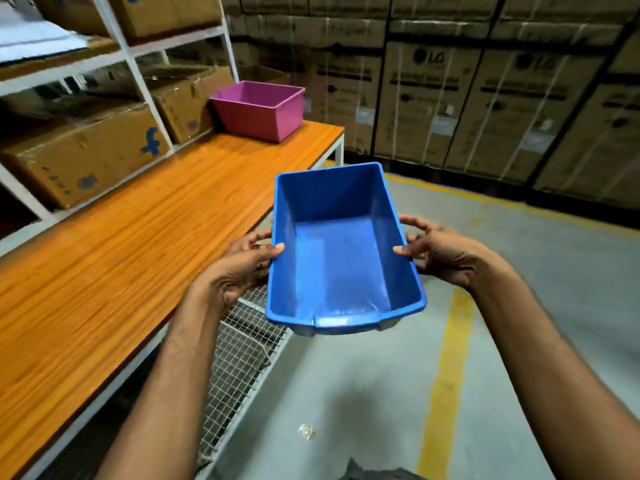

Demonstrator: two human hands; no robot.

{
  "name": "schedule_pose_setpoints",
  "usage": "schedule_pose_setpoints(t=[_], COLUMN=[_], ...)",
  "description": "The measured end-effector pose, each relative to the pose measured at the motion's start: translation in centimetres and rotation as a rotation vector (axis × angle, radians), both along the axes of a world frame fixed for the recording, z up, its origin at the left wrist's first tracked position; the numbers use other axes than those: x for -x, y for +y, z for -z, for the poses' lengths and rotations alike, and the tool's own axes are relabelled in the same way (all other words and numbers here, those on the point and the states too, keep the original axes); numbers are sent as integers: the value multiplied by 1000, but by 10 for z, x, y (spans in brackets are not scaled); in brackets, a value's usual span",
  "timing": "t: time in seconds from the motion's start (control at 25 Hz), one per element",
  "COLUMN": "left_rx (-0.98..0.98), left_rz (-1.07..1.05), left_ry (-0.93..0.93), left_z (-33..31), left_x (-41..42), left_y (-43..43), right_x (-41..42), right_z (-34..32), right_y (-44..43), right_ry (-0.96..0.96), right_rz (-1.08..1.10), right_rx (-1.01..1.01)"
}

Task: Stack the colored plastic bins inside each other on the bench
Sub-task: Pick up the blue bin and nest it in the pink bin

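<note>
A warehouse or stockroom is shown. Big brown cardboard boxes (485,98) are stacked high in a long wall at the back, and LG marks are printed on some. More taped cartons (79,157) are kept on a white metal rack (138,74) above a long orange wooden bench (121,254). Yellow lines (446,375) are painted on the grey concrete floor (346,393).

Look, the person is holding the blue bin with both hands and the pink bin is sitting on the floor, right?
Not quite. The pink bin is sitting on the orange wooden bench, at its far end, not on the floor. The head view shows that. The rest is right: the left hand and right hand both hold the blue bin.
</note>
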State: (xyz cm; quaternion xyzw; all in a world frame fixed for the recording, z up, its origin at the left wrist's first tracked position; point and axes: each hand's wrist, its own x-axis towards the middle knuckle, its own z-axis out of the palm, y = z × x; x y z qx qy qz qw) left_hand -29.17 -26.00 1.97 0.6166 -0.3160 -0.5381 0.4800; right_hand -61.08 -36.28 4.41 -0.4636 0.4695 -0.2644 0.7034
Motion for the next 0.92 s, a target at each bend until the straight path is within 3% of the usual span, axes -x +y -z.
schedule_pose_setpoints(t=[0.24,0.48,0.92], left_rx=[215,283,376], left_rz=[-48,2,-54], left_ry=[-133,-206,-161], left_z=[18,33,25], left_x=[83,88,64], left_y=[-75,-176,-364], right_x=[63,68,36], right_z=[24,50,29], right_y=[-63,-155,-351], right_ry=[154,92,86], right_rz=[79,179,226], right_rx=[278,272,342])
